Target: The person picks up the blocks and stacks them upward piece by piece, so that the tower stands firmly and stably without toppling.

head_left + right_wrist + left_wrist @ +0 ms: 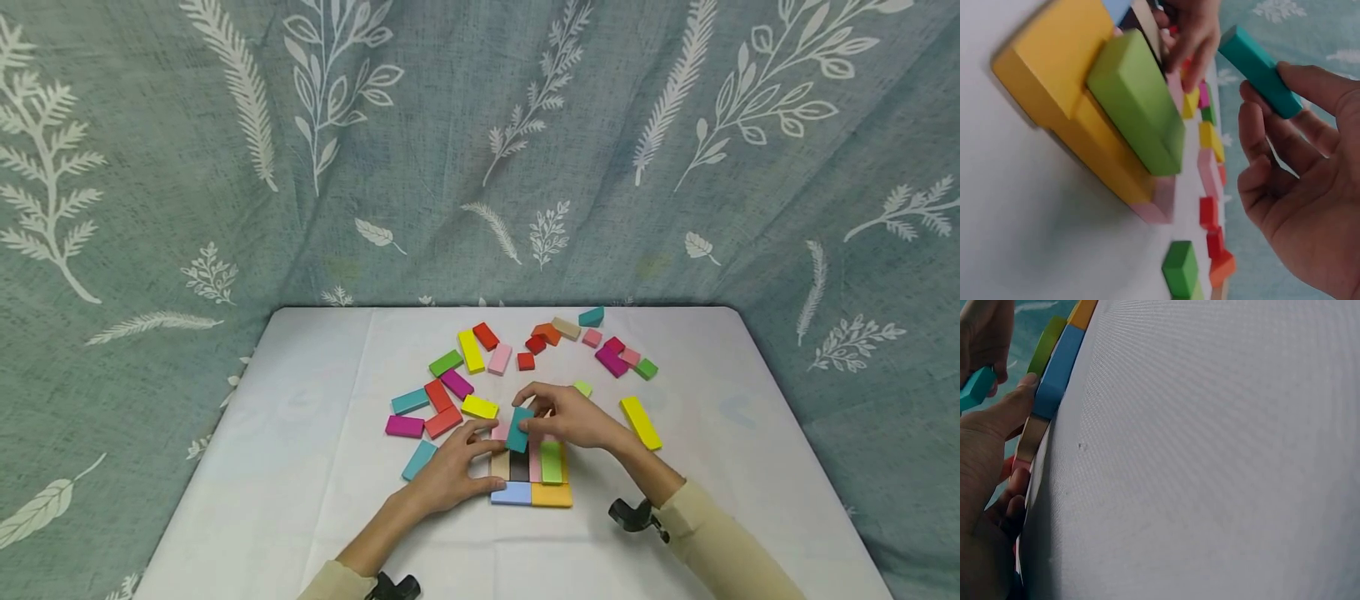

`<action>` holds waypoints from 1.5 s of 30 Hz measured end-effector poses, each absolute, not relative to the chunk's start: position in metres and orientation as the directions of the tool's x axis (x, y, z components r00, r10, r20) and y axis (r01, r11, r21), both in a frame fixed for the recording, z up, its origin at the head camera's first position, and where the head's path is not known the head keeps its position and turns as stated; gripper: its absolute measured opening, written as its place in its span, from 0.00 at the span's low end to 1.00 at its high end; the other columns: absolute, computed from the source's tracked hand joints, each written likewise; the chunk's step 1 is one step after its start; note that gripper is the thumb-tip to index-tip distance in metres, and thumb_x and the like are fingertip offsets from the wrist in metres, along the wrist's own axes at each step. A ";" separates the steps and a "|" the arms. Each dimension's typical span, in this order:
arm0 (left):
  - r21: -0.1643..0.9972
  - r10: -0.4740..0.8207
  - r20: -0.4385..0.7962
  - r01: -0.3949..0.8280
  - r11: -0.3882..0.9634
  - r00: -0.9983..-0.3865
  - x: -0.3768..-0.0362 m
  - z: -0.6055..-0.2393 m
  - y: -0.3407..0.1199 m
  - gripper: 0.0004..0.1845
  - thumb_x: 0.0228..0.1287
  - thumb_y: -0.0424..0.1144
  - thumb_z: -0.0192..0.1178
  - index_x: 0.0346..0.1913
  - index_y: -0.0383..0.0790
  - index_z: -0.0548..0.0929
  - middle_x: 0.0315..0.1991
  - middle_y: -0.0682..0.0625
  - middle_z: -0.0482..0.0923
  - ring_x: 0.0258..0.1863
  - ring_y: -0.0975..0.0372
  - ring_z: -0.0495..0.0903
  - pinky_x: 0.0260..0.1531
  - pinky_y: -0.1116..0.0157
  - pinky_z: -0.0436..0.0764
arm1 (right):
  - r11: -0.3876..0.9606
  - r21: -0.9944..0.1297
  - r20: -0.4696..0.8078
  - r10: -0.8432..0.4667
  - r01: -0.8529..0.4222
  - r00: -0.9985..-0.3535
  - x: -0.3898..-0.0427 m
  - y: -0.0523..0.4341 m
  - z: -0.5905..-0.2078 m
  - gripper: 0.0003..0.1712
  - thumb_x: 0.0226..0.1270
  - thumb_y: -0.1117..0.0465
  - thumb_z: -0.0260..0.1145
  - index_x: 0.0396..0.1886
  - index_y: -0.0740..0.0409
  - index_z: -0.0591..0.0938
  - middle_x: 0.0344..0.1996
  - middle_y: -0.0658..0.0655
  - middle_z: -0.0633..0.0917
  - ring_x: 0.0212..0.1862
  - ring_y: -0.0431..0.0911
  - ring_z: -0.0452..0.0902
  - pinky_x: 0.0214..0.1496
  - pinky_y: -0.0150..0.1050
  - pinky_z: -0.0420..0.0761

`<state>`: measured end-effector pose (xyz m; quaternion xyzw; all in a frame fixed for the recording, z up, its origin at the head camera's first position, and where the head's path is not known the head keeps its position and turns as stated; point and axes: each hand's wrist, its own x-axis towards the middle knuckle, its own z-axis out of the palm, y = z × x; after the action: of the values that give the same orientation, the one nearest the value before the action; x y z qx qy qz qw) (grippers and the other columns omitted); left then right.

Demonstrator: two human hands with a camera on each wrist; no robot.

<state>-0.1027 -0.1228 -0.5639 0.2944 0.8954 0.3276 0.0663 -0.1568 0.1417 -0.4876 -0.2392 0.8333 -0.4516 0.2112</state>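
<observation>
While your right hand [573,417] pinches the teal block [519,429] at fingertip and thumb above the packed rows, your left hand [453,471] lies flat beside them, fingers relaxed and spread against the tan block [500,464]. Your right wrist view adds what the head view flattens: the green block [1138,103] sits raised on the yellow-orange block [1060,65], and the teal block hangs clear of both. Your left wrist view shows your thumb [1007,409] pressed to the edge of the light blue block [1060,365]. Farther out on the white table [750,433], loose blocks fan around you, a long yellow block [641,422] lying right of your hand.
</observation>
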 end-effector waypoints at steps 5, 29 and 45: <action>0.637 0.560 0.051 0.459 0.619 -0.827 -0.103 -0.564 -0.123 0.32 0.57 0.62 0.70 0.65 0.62 0.80 0.74 0.58 0.61 0.72 0.60 0.61 0.66 0.50 0.72 | 0.499 -0.827 -0.149 -0.638 -0.259 -0.755 -0.151 0.135 -0.495 0.18 0.68 0.51 0.71 0.54 0.47 0.82 0.34 0.42 0.87 0.40 0.42 0.81 0.43 0.39 0.80; 0.637 0.549 0.031 0.440 0.633 -0.835 -0.104 -0.566 -0.123 0.41 0.56 0.65 0.69 0.72 0.61 0.71 0.74 0.60 0.60 0.72 0.62 0.61 0.67 0.53 0.71 | 0.644 -0.664 -0.186 -0.634 -0.379 -0.751 -0.150 0.120 -0.517 0.17 0.66 0.51 0.73 0.53 0.46 0.85 0.41 0.41 0.83 0.43 0.38 0.75 0.50 0.35 0.79; 0.650 0.549 0.025 0.431 0.626 -0.835 -0.104 -0.564 -0.123 0.42 0.55 0.65 0.70 0.72 0.57 0.72 0.74 0.60 0.61 0.71 0.63 0.62 0.67 0.54 0.71 | 0.636 -0.664 -0.164 -0.637 -0.393 -0.753 -0.152 0.116 -0.521 0.15 0.65 0.52 0.73 0.50 0.44 0.86 0.39 0.39 0.83 0.42 0.38 0.74 0.49 0.34 0.78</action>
<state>-0.1041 -0.1234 -0.5638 0.2732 0.8973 0.3353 0.0880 -0.1522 0.1162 -0.5207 -0.2916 0.8829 -0.3115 0.1959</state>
